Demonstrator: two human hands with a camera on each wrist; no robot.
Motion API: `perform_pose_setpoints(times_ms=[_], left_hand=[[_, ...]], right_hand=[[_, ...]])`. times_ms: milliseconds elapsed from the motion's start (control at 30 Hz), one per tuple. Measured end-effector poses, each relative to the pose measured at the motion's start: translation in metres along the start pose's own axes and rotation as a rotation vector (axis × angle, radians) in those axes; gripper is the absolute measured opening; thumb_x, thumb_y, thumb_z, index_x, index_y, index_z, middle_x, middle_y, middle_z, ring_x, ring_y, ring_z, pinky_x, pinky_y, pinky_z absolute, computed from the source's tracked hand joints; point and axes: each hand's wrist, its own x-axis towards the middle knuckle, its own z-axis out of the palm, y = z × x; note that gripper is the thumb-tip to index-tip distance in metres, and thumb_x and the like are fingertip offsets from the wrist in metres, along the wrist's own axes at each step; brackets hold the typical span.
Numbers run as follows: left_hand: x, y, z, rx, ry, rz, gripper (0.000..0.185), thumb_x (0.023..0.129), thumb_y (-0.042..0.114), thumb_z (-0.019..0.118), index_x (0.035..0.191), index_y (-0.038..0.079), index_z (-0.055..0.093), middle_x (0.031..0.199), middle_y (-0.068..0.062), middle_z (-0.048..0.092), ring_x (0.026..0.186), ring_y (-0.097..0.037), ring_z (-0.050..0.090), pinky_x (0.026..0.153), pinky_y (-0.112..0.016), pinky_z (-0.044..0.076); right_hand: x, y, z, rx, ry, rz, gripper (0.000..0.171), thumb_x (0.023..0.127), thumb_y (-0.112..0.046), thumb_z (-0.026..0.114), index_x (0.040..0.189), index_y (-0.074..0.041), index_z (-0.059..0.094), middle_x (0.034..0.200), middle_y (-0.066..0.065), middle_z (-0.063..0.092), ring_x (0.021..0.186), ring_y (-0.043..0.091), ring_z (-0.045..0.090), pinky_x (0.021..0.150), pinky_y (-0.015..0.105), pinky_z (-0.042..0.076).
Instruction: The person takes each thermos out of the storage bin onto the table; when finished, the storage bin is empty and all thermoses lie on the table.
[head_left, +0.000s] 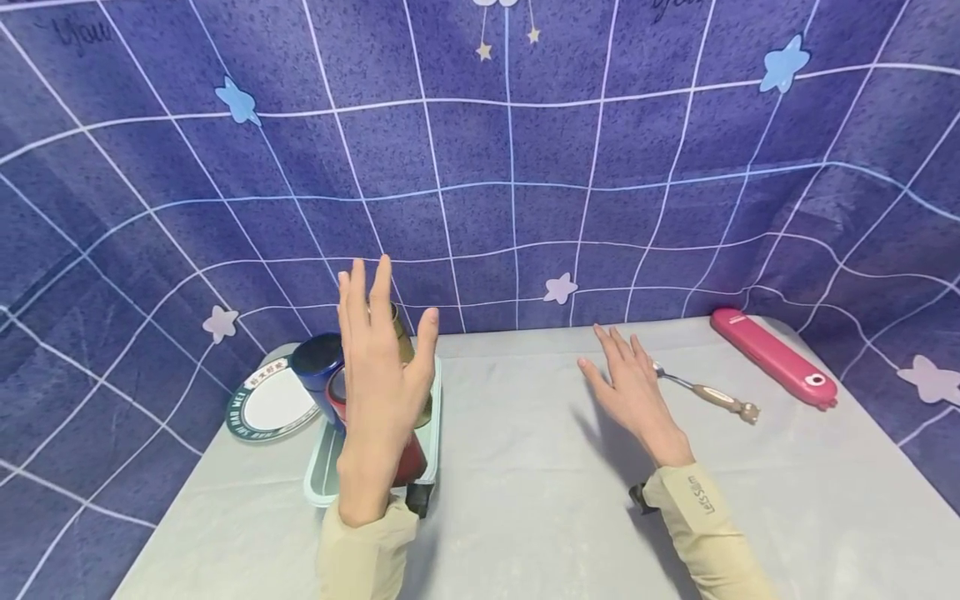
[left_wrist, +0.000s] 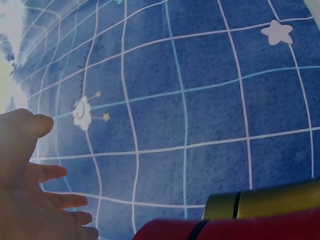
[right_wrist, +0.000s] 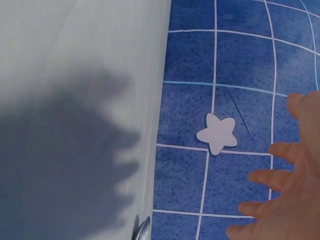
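Note:
My left hand [head_left: 382,375] is raised with straight fingers and holds nothing. It blocks part of a pale mint basket [head_left: 322,467] with cups in it. A dark blue cup [head_left: 317,358] shows left of the hand, and a gold cup [head_left: 403,337] behind it. In the left wrist view, a red cup [left_wrist: 240,229] and the gold one lie along the bottom edge. My right hand [head_left: 630,392] hovers over the table with fingers spread, empty. Just right of it lies a metal utensil with a bear-tipped handle [head_left: 716,398]; the hand partly hides its head.
A round plate [head_left: 281,404] with a green lettered rim sits left of the basket. At the back right lies a long pink case [head_left: 772,354] with an eye on it. A blue gridded curtain [head_left: 480,217] hangs behind the pale table [head_left: 510,500].

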Motion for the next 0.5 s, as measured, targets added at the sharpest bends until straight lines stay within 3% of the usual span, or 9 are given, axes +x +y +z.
perform_pose_setpoints(times_ms=[200, 500], left_hand=[[-0.003, -0.003, -0.014, -0.041, 0.04, -0.02, 0.06, 0.095, 0.029, 0.053, 0.149, 0.013, 0.029, 0.155, -0.008, 0.016, 0.143, -0.022, 0.004, 0.114, -0.047, 0.011], [-0.011, -0.013, -0.03, -0.055, 0.089, -0.064, 0.061, 0.093, 0.021, 0.056, 0.147, 0.01, 0.031, 0.154, -0.008, 0.019, 0.142, -0.02, 0.01, 0.115, -0.041, 0.012]], right_hand=[[0.0, 0.002, 0.0, 0.011, 0.016, -0.005, 0.065, 0.097, -0.048, 0.04, 0.15, -0.013, 0.025, 0.15, 0.024, 0.024, 0.137, 0.048, 0.009, 0.106, 0.067, 0.007], [-0.001, 0.001, -0.001, 0.034, 0.041, -0.033, 0.064, 0.097, -0.046, 0.041, 0.148, -0.01, 0.028, 0.149, 0.023, 0.027, 0.137, 0.047, 0.012, 0.11, 0.061, 0.008]])
